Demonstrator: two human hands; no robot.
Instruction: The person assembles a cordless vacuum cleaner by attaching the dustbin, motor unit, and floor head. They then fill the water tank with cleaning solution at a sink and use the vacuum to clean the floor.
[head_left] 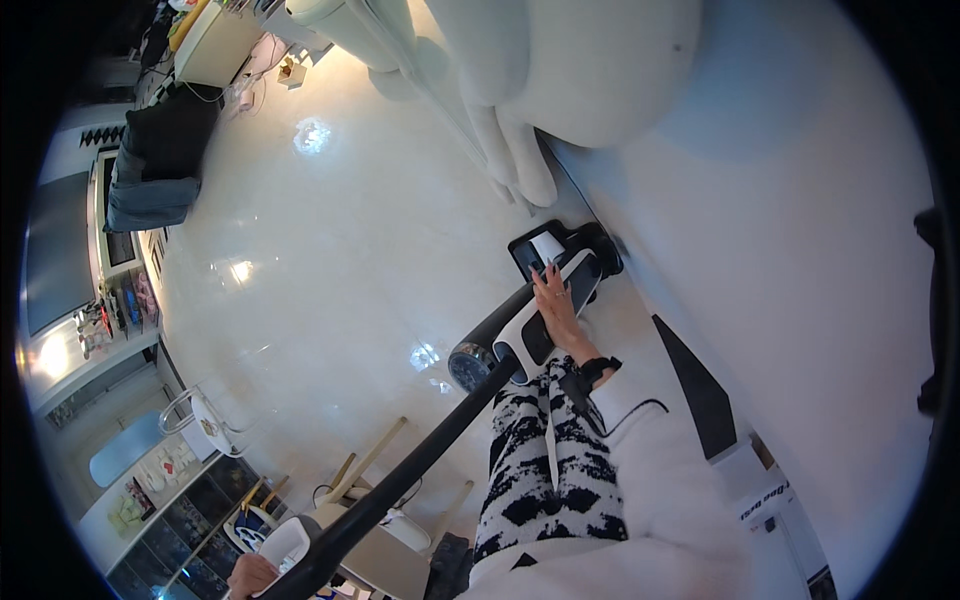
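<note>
An upright floor cleaner leans across the view, its black pole running from the lower left up to a black-and-white body. Its dark floor head sits on the glossy white floor beside the wall base. My right hand lies flat on the white body, fingers stretched out, with a black watch on the wrist. My left hand grips the handle end at the bottom edge. My leg in black-and-white patterned trousers stands just behind the machine.
A white sofa fills the top, close to the floor head. A white wall runs down the right side. A dark armchair with a grey-blue throw stands at the far left. A pale wooden-legged stool is near the pole.
</note>
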